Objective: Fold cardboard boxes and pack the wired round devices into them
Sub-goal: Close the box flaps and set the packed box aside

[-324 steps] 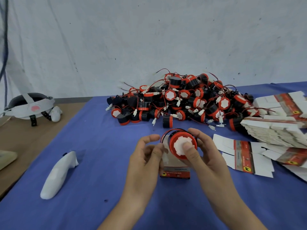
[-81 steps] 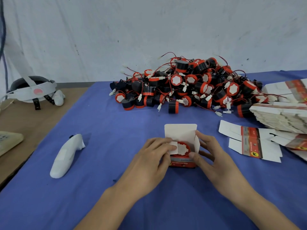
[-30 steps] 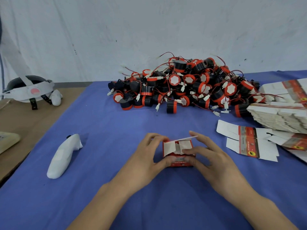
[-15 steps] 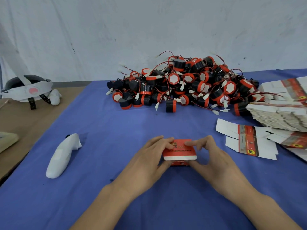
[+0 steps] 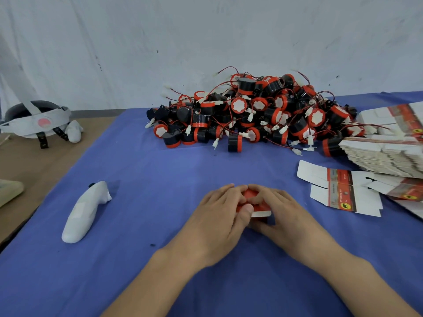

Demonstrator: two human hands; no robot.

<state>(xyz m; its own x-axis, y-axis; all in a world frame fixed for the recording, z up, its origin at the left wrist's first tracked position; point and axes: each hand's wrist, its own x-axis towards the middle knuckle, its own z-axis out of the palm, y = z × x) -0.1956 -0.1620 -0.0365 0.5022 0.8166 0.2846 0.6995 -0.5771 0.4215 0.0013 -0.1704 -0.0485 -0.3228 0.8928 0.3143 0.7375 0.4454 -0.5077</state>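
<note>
A small red cardboard box (image 5: 248, 197) stands on the blue cloth near the front, almost covered by both hands. My left hand (image 5: 219, 216) grips its left side, thumb on the front edge. My right hand (image 5: 281, 213) grips its right side, fingers curled over the lid. The lid's white edge (image 5: 261, 213) shows at the front. Behind, a large heap of black and red wired round devices (image 5: 251, 115) lies against the wall. One flat unfolded box (image 5: 338, 191) lies to the right, beside a stack of flat boxes (image 5: 384, 154).
A white handheld controller (image 5: 85, 211) lies on the cloth at the left. A headset with a white strap (image 5: 37, 122) sits on the brown table at far left. The blue cloth (image 5: 160, 175) covers the table.
The round device went into the box, the side flaps were folded in and the lid came down. Both hands now cover the lid and press it.
</note>
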